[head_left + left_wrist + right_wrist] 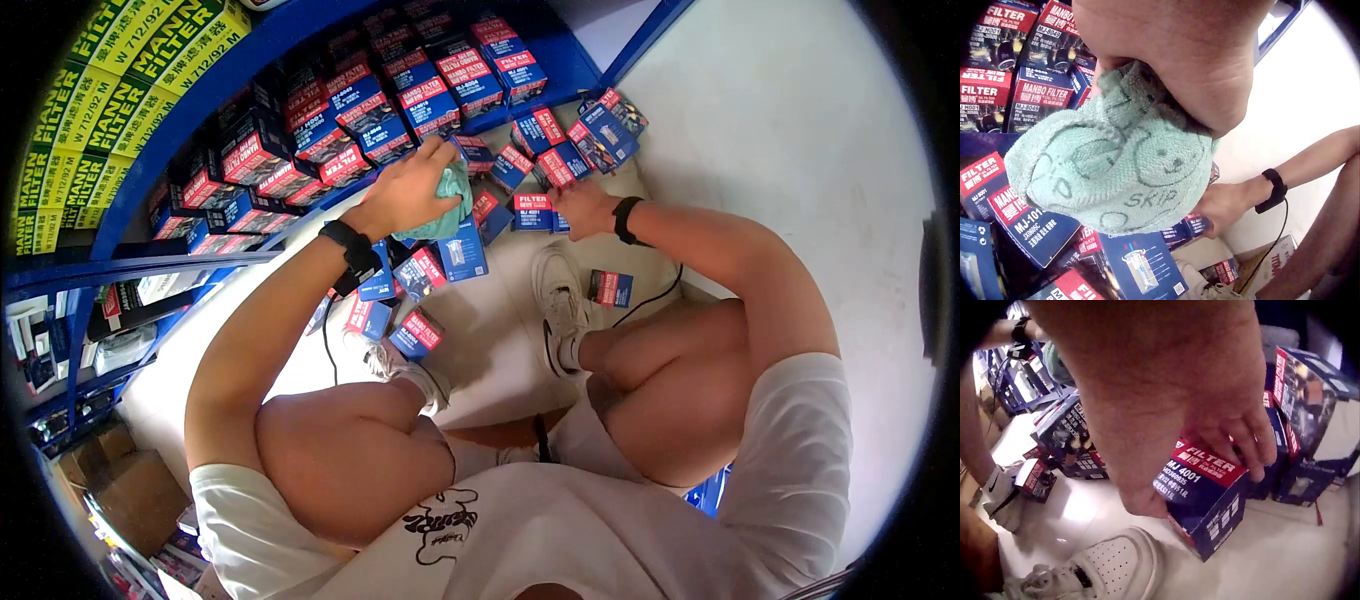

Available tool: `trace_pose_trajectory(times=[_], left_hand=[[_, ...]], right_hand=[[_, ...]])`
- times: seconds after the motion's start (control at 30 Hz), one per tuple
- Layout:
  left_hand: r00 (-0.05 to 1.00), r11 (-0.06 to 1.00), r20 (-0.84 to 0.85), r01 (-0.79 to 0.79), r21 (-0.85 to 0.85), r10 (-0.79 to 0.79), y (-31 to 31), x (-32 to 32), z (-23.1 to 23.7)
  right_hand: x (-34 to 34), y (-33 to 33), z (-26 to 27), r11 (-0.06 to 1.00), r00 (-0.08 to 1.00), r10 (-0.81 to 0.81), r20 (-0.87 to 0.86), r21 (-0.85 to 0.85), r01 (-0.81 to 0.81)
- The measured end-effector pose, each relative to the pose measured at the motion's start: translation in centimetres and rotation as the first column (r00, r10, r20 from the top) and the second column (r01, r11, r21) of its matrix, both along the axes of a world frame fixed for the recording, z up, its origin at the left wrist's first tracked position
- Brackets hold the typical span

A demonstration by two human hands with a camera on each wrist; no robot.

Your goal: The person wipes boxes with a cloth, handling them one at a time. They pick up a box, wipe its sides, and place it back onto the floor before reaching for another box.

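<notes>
My left hand (408, 190) holds a bunched mint-green towel (1110, 169) printed with "SKIP" and cartoon faces. It is over the floor pile, close to the front of the shelf. Low among the loose boxes, my right hand (588, 210) grips a blue-and-red oil filter box (1207, 497) marked MJ 4001. In the right wrist view the fingers lie over its top and the thumb is at its near side. Below the towel stands a blue box (462, 252) with a filter drawing, beside a red-and-blue filter box (420, 272).
Stacked filter boxes (365, 115) fill the blue shelf (560, 60). More loose boxes (605, 135) lie at the right end of the pile. A single small box (610, 288) sits by my right shoe (560, 300). Yellow-green MANN boxes (110, 110) stand at the left; a white wall (800, 150) is on the right.
</notes>
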State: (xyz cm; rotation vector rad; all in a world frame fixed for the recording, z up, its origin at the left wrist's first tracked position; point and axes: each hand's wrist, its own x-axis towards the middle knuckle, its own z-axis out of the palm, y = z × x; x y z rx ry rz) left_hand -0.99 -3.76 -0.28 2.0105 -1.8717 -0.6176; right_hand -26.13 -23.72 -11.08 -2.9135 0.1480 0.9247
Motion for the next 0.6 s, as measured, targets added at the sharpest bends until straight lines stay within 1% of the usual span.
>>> trace_pose_trajectory(times=[0.07, 0.1, 0.17, 0.2, 0.23, 0.3, 0.4, 0.43, 0.5, 0.57, 0.6], left_hand=[[1.000, 1.000, 0.026, 0.007, -0.003, -0.007, 0.2, 0.0, -0.2], [1.000, 1.000, 0.023, 0.007, -0.002, -0.007, 0.2, 0.0, -0.3], [0.999, 1.000, 0.030, 0.012, 0.027, -0.013, 0.3, -0.1, -0.3], [0.999, 1.000, 0.030, 0.014, 0.026, -0.015, 0.2, -0.1, -0.2], [1.000, 0.999, 0.027, 0.016, 0.039, -0.017, 0.3, -0.1, -0.2], [1.000, 0.998, 0.022, 0.019, 0.052, -0.020, 0.2, -0.3, 0.0], [1.000, 0.998, 0.010, 0.019, 0.057, -0.019, 0.2, -0.3, 0.1], [0.999, 0.999, 0.017, 0.028, 0.038, -0.029, 0.2, -0.3, 0.0], [0.999, 0.999, 0.025, 0.038, 0.018, -0.039, 0.3, -0.2, -0.2], [0.999, 0.999, 0.020, 0.044, 0.026, -0.045, 0.2, -0.2, -0.1], [0.999, 0.999, 0.021, 0.045, 0.025, -0.045, 0.2, -0.2, -0.1]], right_hand=[[0.0, -0.6, 0.6, 0.994, 0.989, 0.093, 0.113, 0.055, -0.100], [0.2, -0.8, 1.4, 0.993, 0.990, 0.093, 0.110, 0.056, -0.099], [0.9, -1.0, 3.3, 0.983, 0.991, 0.120, 0.064, 0.132, -0.128], [1.0, -1.2, 3.8, 0.976, 0.982, 0.164, 0.095, 0.128, -0.176], [1.3, -1.4, 4.3, 0.976, 0.982, 0.162, 0.092, 0.129, -0.173], [2.1, -1.8, 5.6, 0.980, 0.988, 0.145, -0.050, 0.146, -0.137], [3.5, -1.6, 9.7, 0.985, 0.990, 0.112, -0.087, 0.140, -0.099], [3.9, -1.7, 10.5, 0.985, 0.990, 0.112, -0.087, 0.140, -0.099], [4.6, -2.1, 11.8, 0.983, 0.998, 0.067, -0.006, 0.174, -0.065], [5.3, -2.2, 12.4, 0.984, 0.999, 0.049, -0.003, 0.172, -0.048], [5.6, -2.2, 12.4, 0.985, 0.998, 0.042, 0.052, 0.163, -0.050]])
